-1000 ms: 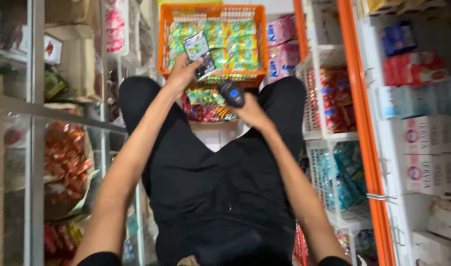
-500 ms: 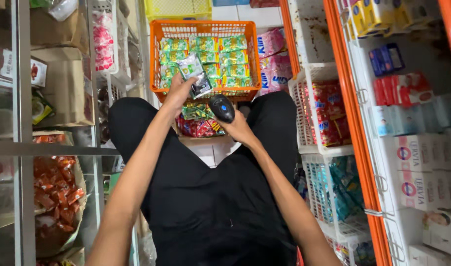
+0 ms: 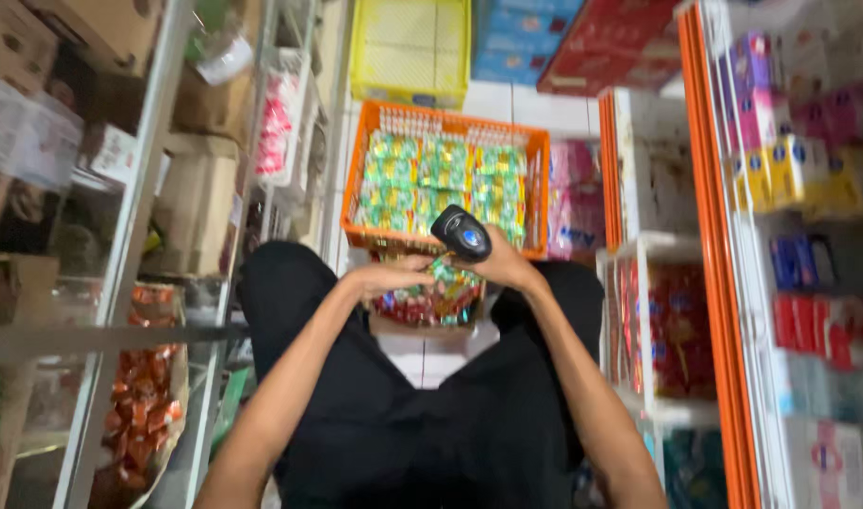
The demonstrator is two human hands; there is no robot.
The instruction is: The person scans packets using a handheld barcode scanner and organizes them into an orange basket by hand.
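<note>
My right hand (image 3: pixel 507 269) grips a black handheld scanner (image 3: pixel 460 232) with a blue spot on its head, raised just in front of an orange basket (image 3: pixel 445 123). The basket holds several green and yellow packets (image 3: pixel 422 174). My left hand (image 3: pixel 386 278) is low, fingers curled on a green packet (image 3: pixel 443 273) that is mostly hidden between the two hands. Under the hands lies a pile of red and green packets (image 3: pixel 431 303). My black-clothed legs are spread on each side of that pile.
Metal shelving with cardboard boxes (image 3: pixel 200 203) and bagged snacks (image 3: pixel 144 405) runs along the left. An orange-framed rack (image 3: pixel 714 283) with boxed goods stands on the right. A yellow crate (image 3: pixel 410 42) sits beyond the basket. White floor tiles (image 3: pixel 431 358) show between my legs.
My left hand has come down from in front of the basket to the pile between my legs. The scanner hand rose slightly. The camera tilted upward, showing the yellow crate.
</note>
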